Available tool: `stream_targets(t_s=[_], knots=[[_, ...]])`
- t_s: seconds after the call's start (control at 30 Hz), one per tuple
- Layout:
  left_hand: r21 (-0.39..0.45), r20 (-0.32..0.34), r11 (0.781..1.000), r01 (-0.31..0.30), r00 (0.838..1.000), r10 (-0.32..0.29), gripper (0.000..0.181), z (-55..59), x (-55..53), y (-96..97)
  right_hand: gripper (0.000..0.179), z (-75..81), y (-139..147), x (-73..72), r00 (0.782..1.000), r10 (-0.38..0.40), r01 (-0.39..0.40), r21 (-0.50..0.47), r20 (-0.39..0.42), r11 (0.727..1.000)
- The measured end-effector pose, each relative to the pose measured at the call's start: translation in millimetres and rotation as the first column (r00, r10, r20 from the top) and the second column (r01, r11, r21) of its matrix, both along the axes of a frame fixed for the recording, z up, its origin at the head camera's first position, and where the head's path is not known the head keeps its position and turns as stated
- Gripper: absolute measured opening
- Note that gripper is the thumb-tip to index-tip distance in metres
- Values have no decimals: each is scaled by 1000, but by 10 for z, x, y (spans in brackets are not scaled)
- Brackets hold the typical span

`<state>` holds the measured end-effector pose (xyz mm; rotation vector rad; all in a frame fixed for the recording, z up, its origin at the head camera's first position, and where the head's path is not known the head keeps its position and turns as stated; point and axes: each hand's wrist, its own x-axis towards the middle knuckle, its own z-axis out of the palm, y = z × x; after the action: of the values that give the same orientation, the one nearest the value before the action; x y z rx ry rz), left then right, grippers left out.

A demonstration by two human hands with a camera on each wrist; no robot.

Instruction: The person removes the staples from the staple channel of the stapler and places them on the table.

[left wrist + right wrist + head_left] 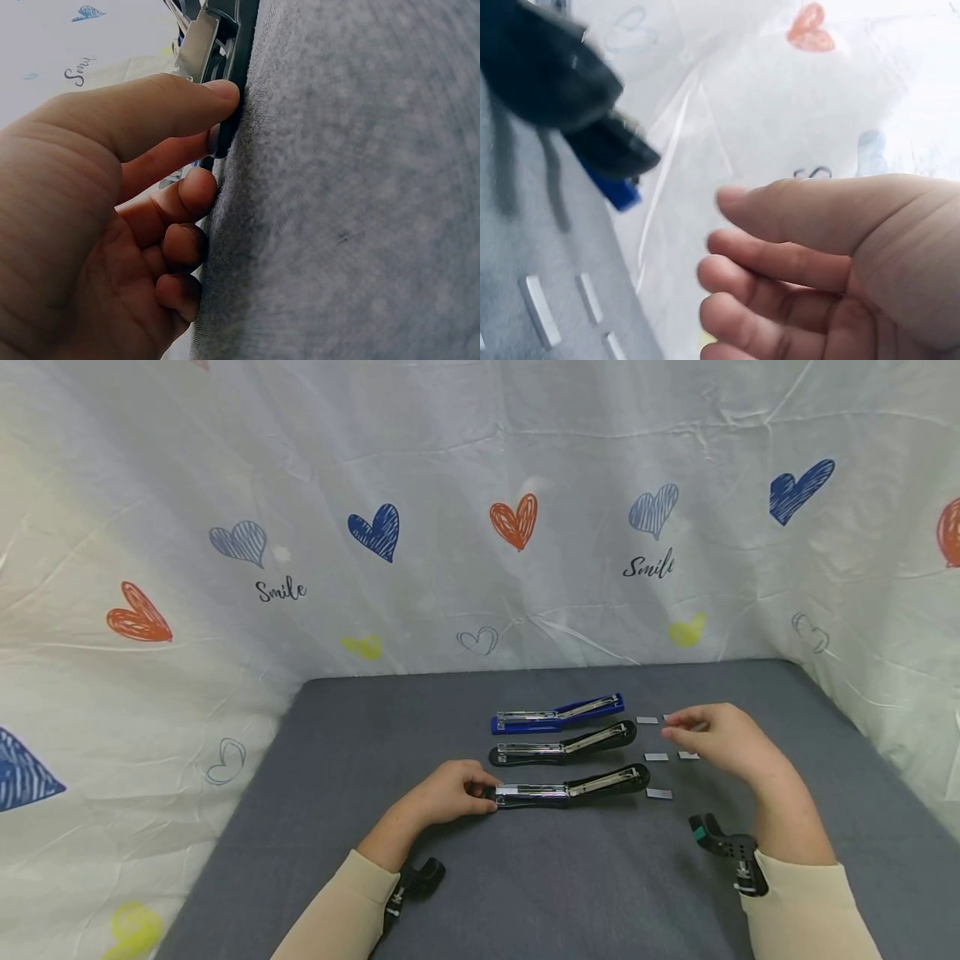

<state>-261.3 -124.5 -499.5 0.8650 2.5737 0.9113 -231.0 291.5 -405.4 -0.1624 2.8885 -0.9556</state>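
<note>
Three opened staplers lie one behind another on the grey table: a blue stapler (pixel 558 714) at the back, a black stapler (pixel 562 745) in the middle and another black stapler (pixel 572 787) nearest. My left hand (pixel 453 791) pinches the left end of the nearest one between thumb and fingers, the other fingers curled near the cloth in the left wrist view. Over the right side, my right hand (pixel 723 739) hovers with loosely bent fingers and nothing visible between them. Below and beside it lie several small silvery staple strips (pixel 656 757), to the right of the staplers.
The table (pixel 360 727) is covered in grey cloth. Behind it hangs a white curtain (pixel 435 602) printed with hearts. A black wrist mount (pixel 727 847) sits on each forearm.
</note>
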Motion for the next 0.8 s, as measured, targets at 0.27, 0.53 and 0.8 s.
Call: stream_targets(t_s=[0.27, 0.53, 0.8], knots=[[12, -8, 1000, 8, 1000, -8, 33, 13, 4, 1, 48, 112, -232, 78, 996, -18, 14, -45, -87, 999], [11, 0, 1000, 1, 1000, -1, 33, 21, 6, 2, 36, 137, -540, 141, 988, 29, -44, -99, -149, 994], [16, -3, 1000, 6, 1000, -6, 33, -3, 2, -15, 29, 97, -829, 176, 982, 95, -119, -147, -163, 982]])
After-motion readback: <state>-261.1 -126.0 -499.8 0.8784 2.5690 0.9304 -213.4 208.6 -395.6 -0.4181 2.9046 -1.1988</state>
